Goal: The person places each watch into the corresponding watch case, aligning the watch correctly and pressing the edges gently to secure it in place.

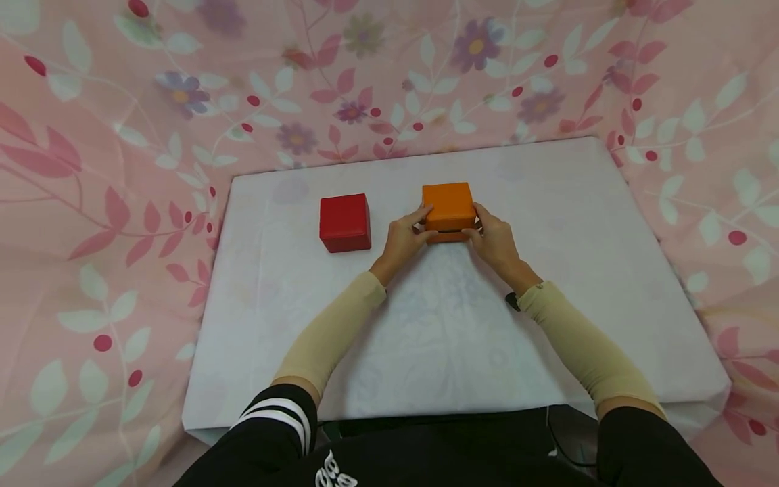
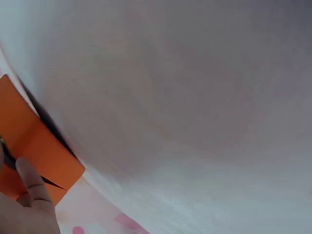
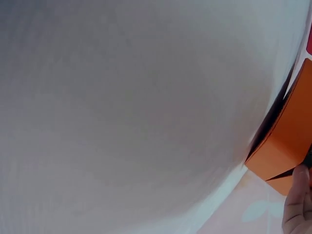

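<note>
An orange box (image 1: 448, 203) stands on the white-covered table, right of a red box (image 1: 344, 220) in the head view. My left hand (image 1: 399, 243) grips its left side, thumb at the front and fingers along the side. My right hand (image 1: 498, 249) holds the right side the same way. Along the front, a dark gap parts the upper portion from a lower orange strip (image 1: 447, 237). In the left wrist view, a finger reaches the gap of the orange box (image 2: 53, 156). The right wrist view has a fingertip at the gap, with something dark inside.
White cloth covers the table (image 1: 438, 338), whose far edge meets a pink floral curtain (image 1: 389, 81). That patterned fabric also hangs along both sides. The red box sits a short way from my left hand. The person's dark clothing is at the near edge.
</note>
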A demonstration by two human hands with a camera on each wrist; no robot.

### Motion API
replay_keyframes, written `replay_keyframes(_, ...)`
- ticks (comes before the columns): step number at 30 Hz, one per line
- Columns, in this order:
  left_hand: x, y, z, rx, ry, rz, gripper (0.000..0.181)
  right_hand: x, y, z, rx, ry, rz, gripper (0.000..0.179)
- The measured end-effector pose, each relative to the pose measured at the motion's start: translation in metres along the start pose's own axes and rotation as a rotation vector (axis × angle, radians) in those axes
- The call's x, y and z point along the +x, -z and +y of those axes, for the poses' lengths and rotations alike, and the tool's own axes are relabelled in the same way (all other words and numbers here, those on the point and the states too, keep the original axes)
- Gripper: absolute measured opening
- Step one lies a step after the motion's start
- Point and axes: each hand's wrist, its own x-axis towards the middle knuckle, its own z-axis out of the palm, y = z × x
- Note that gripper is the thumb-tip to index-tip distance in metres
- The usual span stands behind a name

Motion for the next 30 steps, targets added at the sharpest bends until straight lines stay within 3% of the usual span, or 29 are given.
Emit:
replay_keyframes(8, -0.003, 0.002, 0.003, 0.038, 0.081, -0.076, 0.059, 0.0, 0.002, -0.002, -0.019, -0.114, -0.087, 0.062)
replay_keyframes(17, 0.004, 0.008, 0.001, 0.045, 0.122, -0.145, 0.058, 0.011, 0.008, -0.007, -0.032, -0.163, -0.232, 0.064)
replay_keyframes(22, 0.009, 0.017, 0.007, 0.121, 0.167, -0.271, 0.055, 0.014, 0.015, -0.008, -0.045, -0.171, -0.304, 0.066)
replay_keyframes(26, 0.014, 0.045, 0.02, 0.234, 0.146, -0.46, 0.04, 0.016, 0.039, -0.007, -0.106, -0.159, -0.394, 0.059)
replay_keyframes(28, 0.013, 0.072, 0.03, 0.29, 0.129, -0.571, 0.033, 0.017, 0.055, -0.007, -0.149, -0.137, -0.428, 0.053)
replay_keyframes(30, 0.009, 0.103, 0.039, 0.338, 0.112, -0.65, 0.029, 0.017, 0.072, -0.006, -0.167, -0.094, -0.407, 0.048)
